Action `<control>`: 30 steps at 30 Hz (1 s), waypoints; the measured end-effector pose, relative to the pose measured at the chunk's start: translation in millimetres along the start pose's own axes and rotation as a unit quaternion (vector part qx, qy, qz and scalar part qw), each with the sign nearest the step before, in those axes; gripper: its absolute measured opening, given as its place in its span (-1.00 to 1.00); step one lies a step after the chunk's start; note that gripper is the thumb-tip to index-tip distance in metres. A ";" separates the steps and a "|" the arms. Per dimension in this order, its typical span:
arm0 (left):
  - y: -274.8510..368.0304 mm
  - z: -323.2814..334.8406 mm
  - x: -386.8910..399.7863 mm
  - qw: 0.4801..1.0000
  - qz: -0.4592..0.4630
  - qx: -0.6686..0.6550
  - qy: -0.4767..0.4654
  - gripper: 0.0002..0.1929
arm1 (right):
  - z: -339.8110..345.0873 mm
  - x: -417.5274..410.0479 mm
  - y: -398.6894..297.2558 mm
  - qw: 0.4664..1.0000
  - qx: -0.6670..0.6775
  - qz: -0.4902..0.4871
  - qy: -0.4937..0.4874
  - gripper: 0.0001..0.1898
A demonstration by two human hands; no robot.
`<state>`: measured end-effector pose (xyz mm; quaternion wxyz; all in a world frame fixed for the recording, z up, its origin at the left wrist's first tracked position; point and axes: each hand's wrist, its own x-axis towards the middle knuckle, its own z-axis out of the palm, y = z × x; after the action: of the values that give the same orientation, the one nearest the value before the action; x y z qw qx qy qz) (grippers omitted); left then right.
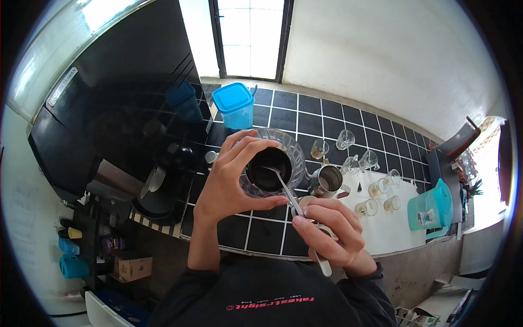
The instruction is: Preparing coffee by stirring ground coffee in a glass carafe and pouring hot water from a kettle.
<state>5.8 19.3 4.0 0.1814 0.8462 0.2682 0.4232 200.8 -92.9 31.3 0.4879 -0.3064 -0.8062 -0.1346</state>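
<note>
My left hand (229,180) curls its thumb and fingers around a round dark container (259,173), whose open mouth faces up toward me. Its inside is too dark to show the contents. Behind and around it, a clear ribbed glass bowl (297,153) can be seen, partly covered by the container and my fingers. My right hand (335,233) grips the handle of a metal spoon (291,196), and the spoon's head reaches inside the dark container. Just beyond my right hand stands a stainless steel pitcher (327,180). A small pale-rimmed cup (306,201) is partly hidden by that hand.
A blue-lidded canister (233,104) stands at the back of the black tiled counter (265,233). Several glass mugs (378,187) are at the right, some on a white sheet (392,231), near a turquoise jug (431,208). A large black machine (118,110) borders the left.
</note>
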 end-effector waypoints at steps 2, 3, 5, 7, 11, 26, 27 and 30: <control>-0.2 0.4 -0.3 1.000 -0.002 -0.001 0.000 -0.15 | 0.6 2.0 4.0 1.000 -0.003 -0.006 -0.005 -0.70; 0.2 -0.7 1.1 1.000 -0.002 0.000 0.001 -0.15 | 1.0 2.9 6.2 1.000 -0.005 -0.012 -0.009 -0.71; 1.0 -0.9 1.1 1.000 -0.003 0.001 0.002 -0.15 | 3.1 3.0 8.4 1.000 -0.012 -0.010 -0.013 -0.71; 0.4 -0.3 -0.1 1.000 -0.002 0.006 -0.002 -0.15 | 4.8 3.4 10.7 1.000 -0.017 -0.009 -0.015 -0.71; -2.1 1.2 -0.7 1.000 -0.004 0.008 -0.004 -0.14 | 8.2 1.1 12.1 0.999 -0.013 0.011 -0.039 -0.69; 0.3 0.2 0.0 1.000 0.000 0.012 -0.005 -0.10 | 16.9 2.0 5.7 0.998 0.002 0.062 -0.015 -0.70; 0.1 0.1 0.1 1.000 0.001 0.015 -0.005 -0.10 | 16.5 2.4 5.9 0.998 0.008 0.068 -0.010 -0.70; 0.9 -0.3 -0.5 1.000 0.000 0.018 -0.005 -0.09 | 15.4 3.1 5.4 0.996 0.024 0.082 -0.002 -0.71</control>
<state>5.6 18.3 4.3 0.1675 0.8515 0.2744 0.4143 192.3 -79.7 26.0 0.5026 -0.3601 -0.7825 -0.0737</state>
